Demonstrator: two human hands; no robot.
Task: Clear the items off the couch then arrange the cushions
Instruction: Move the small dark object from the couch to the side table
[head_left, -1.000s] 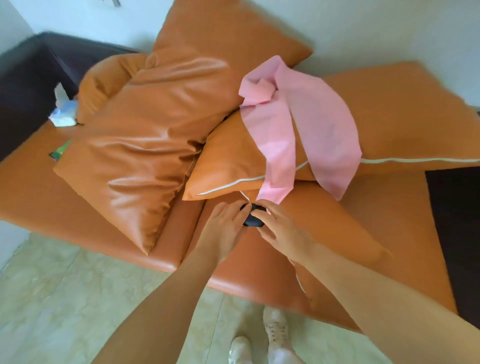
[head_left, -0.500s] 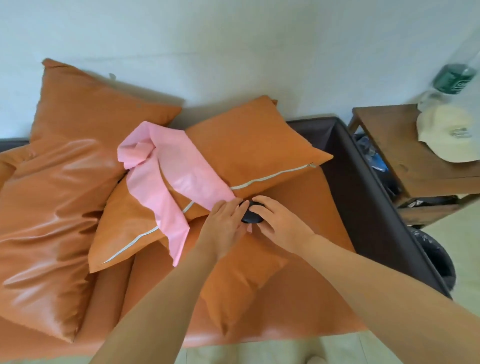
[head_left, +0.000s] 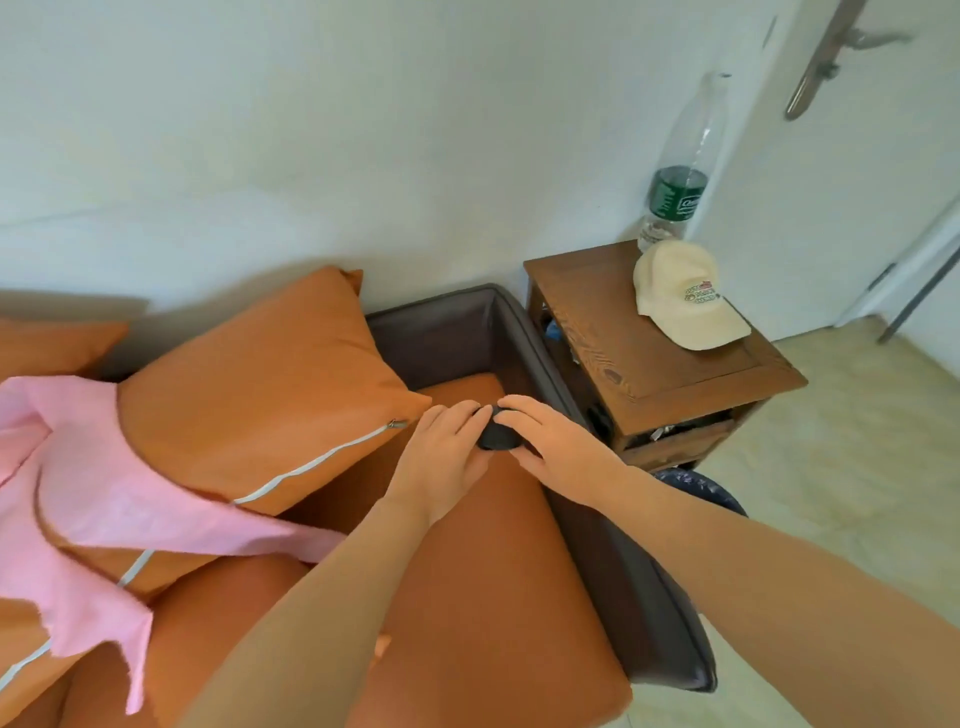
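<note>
Far left, a pink cloth (head_left: 98, 499) drapes over an orange cushion (head_left: 260, 395) on the couch (head_left: 498, 597). Left hand (head_left: 441, 452) and right hand (head_left: 556, 447) meet over the seat by the right armrest, each curled around one end of a small black object (head_left: 497, 439) held between them. It looks light and compact; gripping both ends seems secure. Right again: a wooden side table (head_left: 675, 384), cream cap (head_left: 685, 296), clear bottle (head_left: 680, 171).

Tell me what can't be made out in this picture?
- Small black object: head view, mostly covered by the left hand and right hand; what it is stays unclear.
- Pink cloth: cut off by the left edge.
- Dark wooden side table: its lower shelf is shadowed, contents unreadable.
</note>
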